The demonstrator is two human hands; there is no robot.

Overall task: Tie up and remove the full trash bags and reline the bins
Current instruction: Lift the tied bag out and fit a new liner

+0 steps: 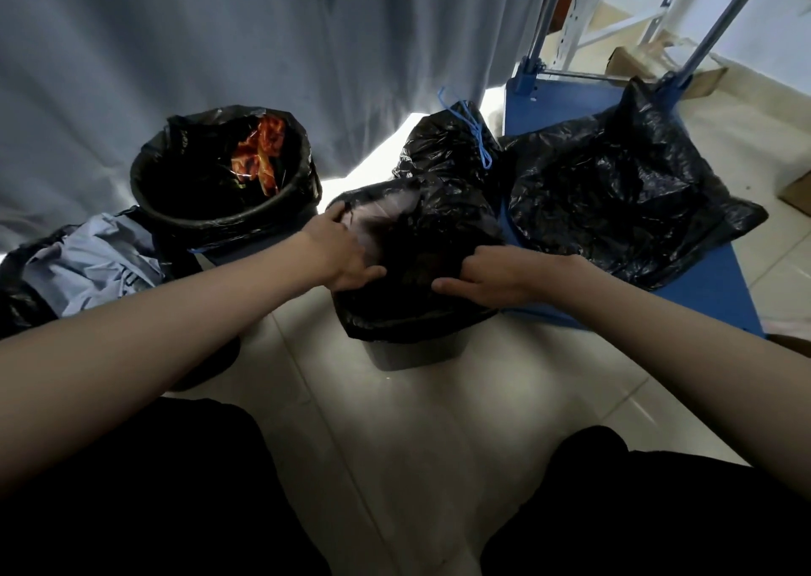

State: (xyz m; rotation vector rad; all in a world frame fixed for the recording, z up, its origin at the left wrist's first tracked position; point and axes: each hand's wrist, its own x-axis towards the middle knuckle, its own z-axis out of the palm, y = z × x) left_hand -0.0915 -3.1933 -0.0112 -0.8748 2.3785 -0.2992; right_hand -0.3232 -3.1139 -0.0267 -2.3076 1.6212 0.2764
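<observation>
A small dark bin point(412, 354) stands on the tiled floor in front of me, draped with a black trash bag point(443, 224). My left hand point(340, 253) lies on the bag's left edge, fingers over the bin's rim. My right hand point(487, 279) pinches the bag's plastic at the right side, fingers curled. Behind it sits a tied black bag point(443, 145) with a blue drawstring point(476, 134). At the left stands a second lined bin point(224, 176) with orange wrappers point(261, 152) inside.
A blue platform cart point(684, 268) at the right carries a loose black bag point(623, 189). A black bag holding blue cloth point(87, 264) lies at the far left. A grey curtain point(175, 49) hangs behind. My dark-clothed legs fill the bottom.
</observation>
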